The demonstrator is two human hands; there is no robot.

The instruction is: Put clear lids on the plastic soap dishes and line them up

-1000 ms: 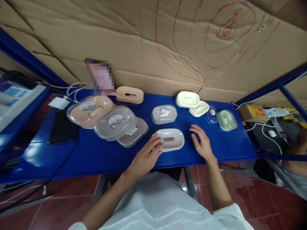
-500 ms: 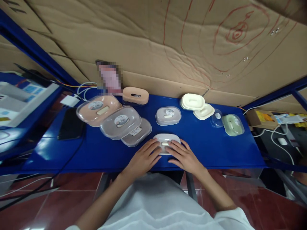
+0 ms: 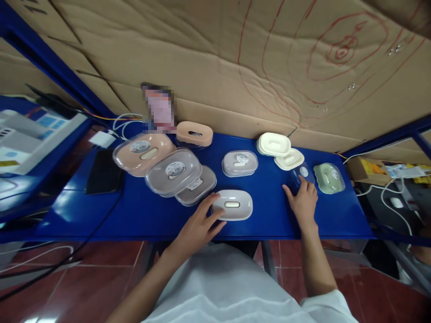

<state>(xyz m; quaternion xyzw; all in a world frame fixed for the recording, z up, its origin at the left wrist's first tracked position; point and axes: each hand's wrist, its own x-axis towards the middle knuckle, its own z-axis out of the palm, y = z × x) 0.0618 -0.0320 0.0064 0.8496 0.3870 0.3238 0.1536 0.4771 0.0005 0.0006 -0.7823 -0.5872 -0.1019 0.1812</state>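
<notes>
A pale grey oval soap dish (image 3: 235,206) lies near the front edge of the blue table (image 3: 144,215). My left hand (image 3: 198,224) grips its left end, thumb on the top rim and fingers along the near side. My right hand (image 3: 303,201) is stretched to the right. Its fingers are curled over a small clear lid (image 3: 302,172) with a round sticker, and the thumb points left. The lid lies between a cream dish (image 3: 288,158) and a green lidded dish (image 3: 329,177).
Three larger lidded dishes, one peach (image 3: 143,152) and two grey (image 3: 173,170) (image 3: 198,184), overlap at the left. A peach dish (image 3: 194,133), a small grey lidded dish (image 3: 239,163) and a cream dish (image 3: 273,143) stand farther back. A black phone (image 3: 103,177) lies far left. Cardboard (image 3: 235,67) walls the back.
My right hand left the grey soap dish and moved right to the clear lid. My left hand stayed at the dish's left end, and the dish now shows fully.
</notes>
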